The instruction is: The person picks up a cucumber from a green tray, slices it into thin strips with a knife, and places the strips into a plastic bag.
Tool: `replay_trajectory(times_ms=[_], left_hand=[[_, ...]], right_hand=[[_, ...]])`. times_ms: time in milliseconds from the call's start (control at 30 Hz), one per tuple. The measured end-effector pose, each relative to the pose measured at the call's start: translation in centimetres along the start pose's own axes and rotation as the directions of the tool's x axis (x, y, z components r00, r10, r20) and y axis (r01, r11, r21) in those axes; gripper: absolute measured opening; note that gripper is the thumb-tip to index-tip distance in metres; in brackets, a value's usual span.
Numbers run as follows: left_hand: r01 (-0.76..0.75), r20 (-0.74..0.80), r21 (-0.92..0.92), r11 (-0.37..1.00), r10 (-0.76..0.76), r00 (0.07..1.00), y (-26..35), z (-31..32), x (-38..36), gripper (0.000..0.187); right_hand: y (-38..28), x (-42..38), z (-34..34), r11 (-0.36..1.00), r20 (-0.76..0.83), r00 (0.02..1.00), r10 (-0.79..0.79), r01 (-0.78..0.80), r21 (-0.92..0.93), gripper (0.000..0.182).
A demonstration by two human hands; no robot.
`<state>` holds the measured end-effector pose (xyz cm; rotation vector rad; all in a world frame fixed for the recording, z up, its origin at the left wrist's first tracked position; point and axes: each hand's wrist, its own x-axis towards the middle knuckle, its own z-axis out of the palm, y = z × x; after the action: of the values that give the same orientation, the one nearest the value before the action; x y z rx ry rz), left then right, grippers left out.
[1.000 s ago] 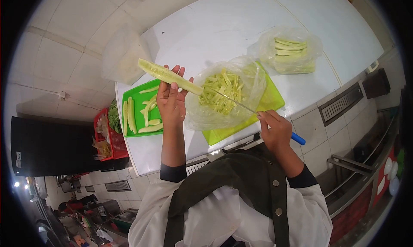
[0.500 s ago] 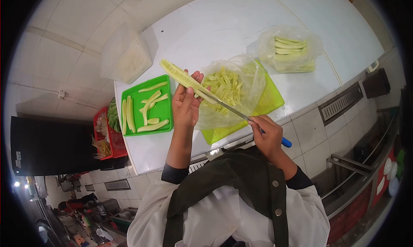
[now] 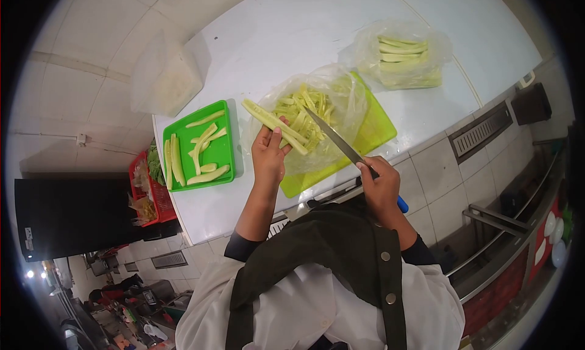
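Note:
A long pale green vegetable piece (image 3: 268, 119), seemingly cucumber, lies across the fingers of my left hand (image 3: 269, 152), which grip it over an open plastic bag. Inside the bag are many cut strips (image 3: 304, 103). My right hand (image 3: 379, 182) is closed on a knife (image 3: 335, 136) with a blue handle, its blade pointing up and left over the bag, apart from the held piece. Under the bag lies a yellow-green cutting board (image 3: 378, 121). Several pale pieces rest in a green tray (image 3: 230, 144) left of my left hand.
A plastic bag of long pale pieces (image 3: 405, 57) stands at the back right of the white table (image 3: 268, 33). At the back left is a translucent container (image 3: 164, 75). Beyond the table's left edge is a red basket (image 3: 163, 200); a floor drain (image 3: 481, 133) is at right.
The knife blade has come away from the vegetable piece and now points further upward. My left hand has moved slightly right with the piece. The whole view has shifted a little.

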<state>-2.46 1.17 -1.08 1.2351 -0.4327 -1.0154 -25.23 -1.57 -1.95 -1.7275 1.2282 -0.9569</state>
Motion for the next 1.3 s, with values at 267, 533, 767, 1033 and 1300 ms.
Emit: replay_trajectory(times_ms=[267,533,767,1033,1300], left_hand=[[-0.045,0.053,0.026,0.999,0.044,0.998,-0.1,0.5,0.0,0.040],[-0.015,0.065,0.057,0.998,0.011,0.998,0.1,0.4,-0.1,0.038],[0.112,0.024,0.091,0.990,-0.115,0.993,0.5,-0.3,-0.4,0.035],[0.160,0.215,-0.048,0.986,-0.146,0.966,1.9,-1.0,-0.3,0.041],[0.033,0.347,-0.101,0.994,0.004,0.938,2.6,-0.8,-0.7,0.050]], right_hand=[[-0.5,-0.3,1.4,0.996,0.096,0.995,-0.020,0.012,0.084,0.009],[0.0,0.0,2.2,0.992,0.046,0.992,-0.117,0.115,0.045,0.009],[2.4,1.1,3.5,0.984,-0.083,0.981,-0.174,0.171,-0.042,0.009],[0.7,0.7,1.4,0.991,-0.040,0.998,-0.042,0.047,0.125,0.010],[-0.2,0.3,-0.3,0.933,0.177,0.982,0.065,-0.123,0.339,0.016]])
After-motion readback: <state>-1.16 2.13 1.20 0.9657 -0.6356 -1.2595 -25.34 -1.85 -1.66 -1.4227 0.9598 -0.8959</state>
